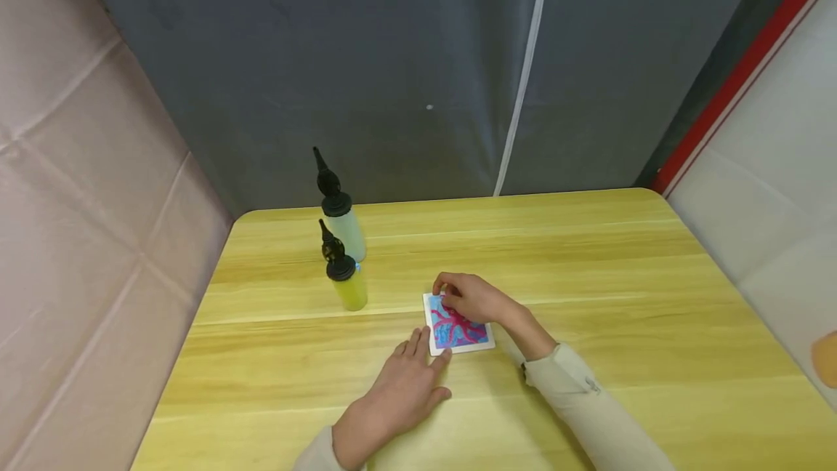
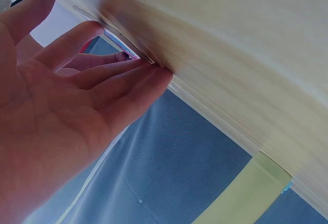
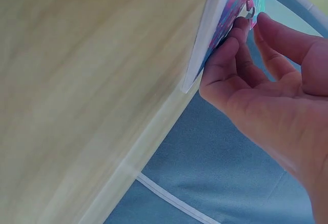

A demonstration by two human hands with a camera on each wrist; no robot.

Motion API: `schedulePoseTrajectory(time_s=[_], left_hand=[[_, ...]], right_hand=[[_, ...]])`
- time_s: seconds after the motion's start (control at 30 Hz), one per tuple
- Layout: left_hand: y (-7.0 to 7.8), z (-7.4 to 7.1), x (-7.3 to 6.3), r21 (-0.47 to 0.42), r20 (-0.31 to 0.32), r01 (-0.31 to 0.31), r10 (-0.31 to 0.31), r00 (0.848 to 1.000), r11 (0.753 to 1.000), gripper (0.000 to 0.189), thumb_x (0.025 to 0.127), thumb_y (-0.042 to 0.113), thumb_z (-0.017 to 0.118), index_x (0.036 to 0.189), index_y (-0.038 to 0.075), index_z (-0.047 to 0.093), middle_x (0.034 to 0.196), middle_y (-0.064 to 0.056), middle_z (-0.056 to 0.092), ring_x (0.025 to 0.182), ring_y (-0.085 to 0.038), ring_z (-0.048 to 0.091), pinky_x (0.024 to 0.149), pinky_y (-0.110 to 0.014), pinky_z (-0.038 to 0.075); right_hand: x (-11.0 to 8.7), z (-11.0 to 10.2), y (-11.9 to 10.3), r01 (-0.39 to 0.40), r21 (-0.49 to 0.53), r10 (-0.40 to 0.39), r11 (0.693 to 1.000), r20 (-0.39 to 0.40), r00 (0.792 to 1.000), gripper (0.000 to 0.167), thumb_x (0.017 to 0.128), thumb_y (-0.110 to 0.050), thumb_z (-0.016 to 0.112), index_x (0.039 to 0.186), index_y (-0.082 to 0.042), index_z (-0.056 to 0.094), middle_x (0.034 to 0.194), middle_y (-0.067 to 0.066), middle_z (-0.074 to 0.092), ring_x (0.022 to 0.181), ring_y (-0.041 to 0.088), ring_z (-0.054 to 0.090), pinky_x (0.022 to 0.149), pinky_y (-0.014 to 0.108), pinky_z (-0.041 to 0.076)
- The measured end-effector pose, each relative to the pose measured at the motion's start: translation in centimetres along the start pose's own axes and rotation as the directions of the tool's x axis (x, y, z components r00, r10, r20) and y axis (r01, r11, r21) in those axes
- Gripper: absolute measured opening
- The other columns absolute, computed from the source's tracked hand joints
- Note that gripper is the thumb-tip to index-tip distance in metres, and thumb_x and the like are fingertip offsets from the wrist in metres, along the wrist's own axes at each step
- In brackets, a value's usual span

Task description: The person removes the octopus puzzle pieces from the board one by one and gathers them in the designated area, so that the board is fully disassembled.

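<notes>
A small square jigsaw puzzle [image 1: 461, 336] with a pink and blue picture and a white border lies on the table. My left hand [image 1: 405, 387] is stretched out at its lower left, with fingertips right at the border's left and bottom edges. Over the upper left of the picture, my right hand [image 1: 480, 296] has its fingers bent and its thumb close to them. In the right wrist view, a small puzzle piece [image 3: 250, 13] with a curved edge shows tilted up at those fingertips. The fingers partly hide the picture.
On the left of the table stand two bottles with black pointed tops, a yellow one [image 1: 352, 291] and a taller pale one [image 1: 346, 231] behind it. A grey curtain [image 1: 366, 78] hangs along the table's far edge. Pale sheets [image 1: 85, 187] line both sides.
</notes>
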State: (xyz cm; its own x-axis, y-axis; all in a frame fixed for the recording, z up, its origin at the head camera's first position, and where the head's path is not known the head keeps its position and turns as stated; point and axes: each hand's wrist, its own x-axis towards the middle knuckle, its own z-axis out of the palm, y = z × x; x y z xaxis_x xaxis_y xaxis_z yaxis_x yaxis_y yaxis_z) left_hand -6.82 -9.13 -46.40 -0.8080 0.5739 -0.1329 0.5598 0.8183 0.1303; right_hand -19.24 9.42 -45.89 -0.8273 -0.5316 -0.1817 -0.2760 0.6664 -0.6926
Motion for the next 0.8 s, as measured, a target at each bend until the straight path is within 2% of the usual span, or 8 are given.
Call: schedulePoseTrajectory(time_s=[0.37,0.8], left_hand=[[-0.05,0.11,0.04,-0.044,0.014,0.004,-0.004,1.000,0.999,0.057,0.098,0.048,0.066,0.147,0.020,0.059,0.158,-0.031,0.042,0.147,-0.045,0.044,0.115,-0.052,0.045],[0.04,0.06,0.12,-0.037,0.002,0.001,-0.001,1.000,0.999,0.057,0.097,0.048,0.067,0.147,0.020,0.060,0.158,-0.031,0.042,0.146,-0.044,0.045,0.115,-0.051,0.045]], right_hand=[[-0.01,0.19,-0.16,-0.007,-0.003,0.007,1.000,-0.039,0.999,0.015,0.105,-0.009,0.055,0.112,-0.014,0.067,0.079,-0.001,0.056,0.068,0.012,0.050,0.068,0.027,0.045],[-0.02,0.02,0.15,-0.025,0.068,0.028,0.997,-0.048,0.998,0.013,0.104,-0.008,0.057,0.108,-0.015,0.067,0.090,0.003,0.064,0.075,0.015,0.055,0.071,0.028,0.048]])
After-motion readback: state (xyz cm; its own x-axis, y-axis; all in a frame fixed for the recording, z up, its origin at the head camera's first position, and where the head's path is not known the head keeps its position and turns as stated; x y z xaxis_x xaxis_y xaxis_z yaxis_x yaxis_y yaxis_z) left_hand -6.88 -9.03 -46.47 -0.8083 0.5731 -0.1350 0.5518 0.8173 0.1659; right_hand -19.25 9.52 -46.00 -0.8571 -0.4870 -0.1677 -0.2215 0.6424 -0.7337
